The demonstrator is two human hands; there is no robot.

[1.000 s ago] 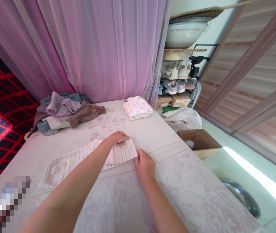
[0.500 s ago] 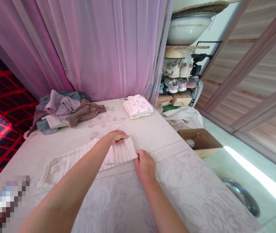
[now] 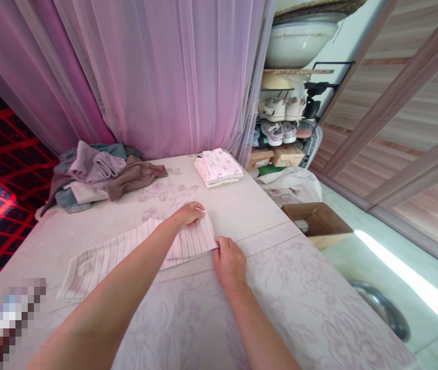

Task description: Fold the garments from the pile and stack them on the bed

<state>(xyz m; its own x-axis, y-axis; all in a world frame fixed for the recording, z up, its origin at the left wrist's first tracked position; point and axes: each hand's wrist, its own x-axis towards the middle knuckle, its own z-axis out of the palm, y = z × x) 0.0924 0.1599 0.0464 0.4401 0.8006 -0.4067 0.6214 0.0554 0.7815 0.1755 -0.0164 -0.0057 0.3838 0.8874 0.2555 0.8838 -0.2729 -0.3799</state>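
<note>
A pair of white pants with pink stripes (image 3: 114, 252) lies stretched across the bed, with its right end folded back over itself. My left hand (image 3: 191, 213) pinches the far corner of that folded end. At the near corner, my right hand (image 3: 230, 261) grips the cloth between thumb and fingers. My left forearm covers part of the striped fabric. Beyond my hands sits a neat stack of folded pink and white clothes (image 3: 221, 167).
Rumpled purple, brown and grey clothes (image 3: 103, 172) form a pile at the back left. A purple curtain (image 3: 172, 77) hangs behind the bed. Off the right edge are a cardboard box (image 3: 319, 223), a metal basin (image 3: 382, 308) and a rack with shoes (image 3: 280, 131).
Both hands stay on the folded end of the striped pants. My left hand has shifted very slightly at the far corner; the view has moved a little.
</note>
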